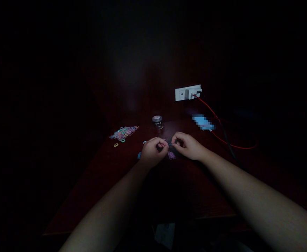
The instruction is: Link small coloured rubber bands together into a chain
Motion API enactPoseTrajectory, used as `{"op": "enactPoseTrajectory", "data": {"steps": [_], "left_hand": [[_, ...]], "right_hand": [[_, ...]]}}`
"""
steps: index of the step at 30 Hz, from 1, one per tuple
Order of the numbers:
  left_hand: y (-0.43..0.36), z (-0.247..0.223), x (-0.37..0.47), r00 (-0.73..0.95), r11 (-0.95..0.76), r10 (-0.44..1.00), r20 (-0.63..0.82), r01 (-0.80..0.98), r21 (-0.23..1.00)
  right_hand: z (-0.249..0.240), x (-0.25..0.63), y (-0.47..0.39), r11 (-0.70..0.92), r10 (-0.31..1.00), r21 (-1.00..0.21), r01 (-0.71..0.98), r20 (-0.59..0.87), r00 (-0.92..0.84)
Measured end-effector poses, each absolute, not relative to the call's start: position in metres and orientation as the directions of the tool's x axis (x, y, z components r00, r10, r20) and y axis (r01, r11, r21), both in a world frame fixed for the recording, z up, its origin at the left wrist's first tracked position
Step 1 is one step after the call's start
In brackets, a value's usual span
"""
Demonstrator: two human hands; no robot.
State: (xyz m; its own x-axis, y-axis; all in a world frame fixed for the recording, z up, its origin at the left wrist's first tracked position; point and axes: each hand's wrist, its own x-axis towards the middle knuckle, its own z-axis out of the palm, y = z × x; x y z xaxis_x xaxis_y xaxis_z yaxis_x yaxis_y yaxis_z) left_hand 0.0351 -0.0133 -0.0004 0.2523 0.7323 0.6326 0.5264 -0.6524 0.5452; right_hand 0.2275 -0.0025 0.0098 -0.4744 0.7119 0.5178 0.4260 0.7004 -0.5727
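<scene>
Between my two hands a thin blue-green band [170, 144] is stretched a short way. My left hand [155, 150] pinches its left end with thumb and forefinger, and my right hand [186, 145] pinches the other end. Just below the band lies a small bunch of purple bands [171, 155] on the dark red table [132, 189]. A blue bunch [139, 155] shows at the left edge of my left hand, partly hidden by it. Farther left is a loose pile of colourful bands [124, 132], with a yellow band [116, 145] and a green band [123, 140] in front.
Behind my hands stands a small clear jar with a lid [157, 122]. A white wall socket [181, 94] holds a plug with a red cable [208, 106]. The cable runs to a blurred blue phone-like object [203, 121] at the right. A dark cable hangs beside it.
</scene>
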Motion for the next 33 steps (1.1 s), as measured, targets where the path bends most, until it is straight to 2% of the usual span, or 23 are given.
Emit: {"op": "enactPoseTrajectory", "data": {"steps": [5,12,18,25,33], "left_hand": [[-0.0132,0.0006,0.0333,0.25,-0.646,0.736,0.629,0.539,0.541],[-0.012,-0.0001,0.0315,0.224,-0.632,0.74,0.635,0.554,0.542],[-0.0116,-0.0009,0.0322,0.244,-0.635,0.743,0.623,0.552,0.54],[-0.0137,0.0,0.0336,0.261,-0.64,0.742,0.617,0.548,0.538],[-0.017,0.0011,0.0363,0.287,-0.654,0.734,0.616,0.546,0.524]], "right_hand": [[0.0105,0.2278,-0.0021,0.702,0.712,-0.562,0.438,0.533,-0.458],[0.0093,0.2339,0.0057,0.726,0.677,-0.505,0.466,0.645,-0.356],[0.0075,0.2298,0.0018,0.689,0.725,-0.581,0.434,0.559,-0.403],[0.0111,0.2278,-0.0023,0.719,0.694,-0.556,0.416,0.544,-0.472],[0.0131,0.2275,-0.0035,0.72,0.694,-0.546,0.428,0.547,-0.468]]}}
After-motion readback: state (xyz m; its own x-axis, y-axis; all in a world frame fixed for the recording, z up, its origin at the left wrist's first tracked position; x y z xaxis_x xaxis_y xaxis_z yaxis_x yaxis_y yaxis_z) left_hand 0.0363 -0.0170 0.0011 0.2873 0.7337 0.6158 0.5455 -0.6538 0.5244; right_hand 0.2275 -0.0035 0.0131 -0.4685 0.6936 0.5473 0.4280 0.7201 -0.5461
